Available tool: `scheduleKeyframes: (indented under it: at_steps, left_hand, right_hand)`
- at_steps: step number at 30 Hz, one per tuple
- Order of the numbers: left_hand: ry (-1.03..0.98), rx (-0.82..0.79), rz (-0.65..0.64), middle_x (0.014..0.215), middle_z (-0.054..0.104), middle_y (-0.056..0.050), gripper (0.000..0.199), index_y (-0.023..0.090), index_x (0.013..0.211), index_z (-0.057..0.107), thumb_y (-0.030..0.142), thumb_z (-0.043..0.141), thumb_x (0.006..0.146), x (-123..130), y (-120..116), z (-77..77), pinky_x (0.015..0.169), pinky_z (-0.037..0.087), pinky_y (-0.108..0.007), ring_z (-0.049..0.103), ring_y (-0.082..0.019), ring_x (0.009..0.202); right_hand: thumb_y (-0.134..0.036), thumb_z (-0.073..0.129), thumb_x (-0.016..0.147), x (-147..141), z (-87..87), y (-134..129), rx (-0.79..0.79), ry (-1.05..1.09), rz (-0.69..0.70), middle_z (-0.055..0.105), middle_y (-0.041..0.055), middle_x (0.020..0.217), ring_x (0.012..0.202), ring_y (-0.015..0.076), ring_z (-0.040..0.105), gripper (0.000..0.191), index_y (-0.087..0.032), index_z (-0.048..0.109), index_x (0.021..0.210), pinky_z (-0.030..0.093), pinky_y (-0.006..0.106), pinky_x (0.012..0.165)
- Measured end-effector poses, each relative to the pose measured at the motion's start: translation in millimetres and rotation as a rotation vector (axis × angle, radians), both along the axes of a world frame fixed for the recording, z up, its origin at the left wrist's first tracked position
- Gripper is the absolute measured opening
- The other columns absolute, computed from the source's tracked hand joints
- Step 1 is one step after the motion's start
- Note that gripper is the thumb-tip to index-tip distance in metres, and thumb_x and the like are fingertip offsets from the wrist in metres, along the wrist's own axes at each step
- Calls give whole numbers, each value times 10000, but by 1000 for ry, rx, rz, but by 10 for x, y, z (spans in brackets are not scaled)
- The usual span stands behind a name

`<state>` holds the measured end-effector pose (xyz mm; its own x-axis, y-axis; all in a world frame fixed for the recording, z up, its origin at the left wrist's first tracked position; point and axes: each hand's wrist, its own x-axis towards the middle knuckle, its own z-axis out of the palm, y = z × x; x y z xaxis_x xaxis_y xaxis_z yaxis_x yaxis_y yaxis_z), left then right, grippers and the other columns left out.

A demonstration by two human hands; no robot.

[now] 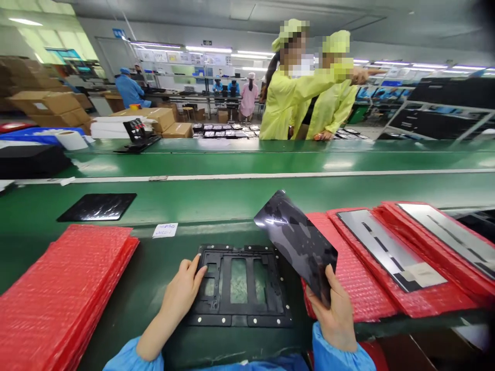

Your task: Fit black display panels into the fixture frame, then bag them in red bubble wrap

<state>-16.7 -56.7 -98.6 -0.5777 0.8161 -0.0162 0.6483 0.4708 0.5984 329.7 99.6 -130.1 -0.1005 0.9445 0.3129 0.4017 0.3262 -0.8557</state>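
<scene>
A green conveyor (232,198) carries red bubble bags (65,288) and a black jig (224,278).

Nothing can be read for certain. A small white paper slip (165,230) on the green conveyor belt (216,201), toward eight o'clock, bears faint handwriting, and a small blue rectangular wall sign (119,33), between ten and eleven o'clock, shows white marks too small to read.

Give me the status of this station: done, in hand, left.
Done, it seems: silver-faced panels lie on red bubble bags at right. In hand: the right hand grips a glossy black sheet; the left hand rests on a black frame jig, its openings bare. Left, seemingly: the red bubble-bag stack on the left.
</scene>
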Motion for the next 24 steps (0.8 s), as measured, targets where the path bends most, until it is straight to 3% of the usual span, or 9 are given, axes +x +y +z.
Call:
scheduleKeyframes:
  at_steps: [2, 4, 6, 8, 10, 13, 17, 20, 24]
  left_hand:
    - [-169, 128, -32, 1061, 565, -82, 540, 212, 1287, 559, 545, 382, 901, 21, 37, 52, 761, 502, -343, 607, -220, 908]
    - [-562, 256, -64, 1077, 606, -111, 601, 180, 1271, 567, 603, 380, 887, 56, 81, 122, 697, 510, -325, 608, -222, 907]
    - [-1038, 338, -102, 1060, 654, -128, 670, 166, 1295, 546, 651, 328, 887, 92, 121, 215, 689, 514, -325, 627, -228, 906]
    - [-1404, 377, -156, 1061, 685, -132, 716, 162, 1301, 547, 681, 283, 885, 110, 146, 315, 791, 507, -365, 641, -247, 960]
    - [-1557, 382, -189, 1062, 702, -127, 672, 151, 1267, 583, 657, 369, 879, 99, 148, 392, 881, 475, -385, 647, -259, 990]
    - [-1459, 395, -167, 1035, 714, -106, 523, 143, 1264, 583, 446, 613, 838, 46, 118, 401, 898, 460, -362, 658, -239, 950]
    - [-963, 361, -135, 834, 693, -28, 548, 187, 1374, 444, 362, 574, 871, -17, 89, 194, 716, 486, -302, 631, -153, 696]
    - [-529, 299, -79, 817, 629, -3, 454, 200, 1274, 546, 347, 589, 846, -52, 97, -16, 685, 459, -275, 556, -124, 657]
    - [-392, 282, -45, 864, 541, 4, 388, 182, 1137, 641, 294, 668, 766, -96, 112, -189, 689, 423, -270, 469, -104, 637]
  right_hand:
    - [-458, 696, 731, -13, 60, -61, -16, -10, 18, 488, 74, 1439, 1300, 357, 457, 818, -233, 369, 1446, 318, 554, 1118]
    - [-474, 719, 695, -82, 174, -143, -74, 44, 99, 497, 62, 1431, 1333, 374, 408, 766, -234, 474, 1380, 273, 560, 1140]
    - [-484, 734, 673, -219, 319, -226, -230, 167, 213, 524, 51, 1408, 1360, 364, 370, 665, -234, 584, 1271, 269, 525, 1153]
    - [-499, 692, 726, -400, 447, -286, -429, 265, 300, 583, 46, 1349, 1336, 332, 420, 569, -247, 608, 1229, 350, 495, 1117]
    - [-500, 610, 810, -574, 507, -306, -627, 302, 347, 643, 51, 1271, 1243, 309, 534, 537, -251, 557, 1283, 451, 498, 1031]
    - [-494, 619, 814, -732, 438, -266, -734, 283, 340, 623, 64, 1301, 1202, 285, 571, 610, -240, 482, 1351, 454, 472, 1024]
    - [-543, 661, 755, -749, 202, -179, -406, -5, 237, 540, 95, 1391, 1284, 291, 486, 750, -219, 439, 1394, 322, 460, 1118]
    - [-577, 616, 771, -717, 71, -166, -331, -167, 212, 564, 107, 1361, 1263, 301, 505, 770, -213, 409, 1418, 336, 463, 1101]
    - [-607, 572, 786, -705, -2, -199, -326, -258, 223, 577, 110, 1343, 1228, 298, 535, 751, -205, 428, 1404, 357, 435, 1080]
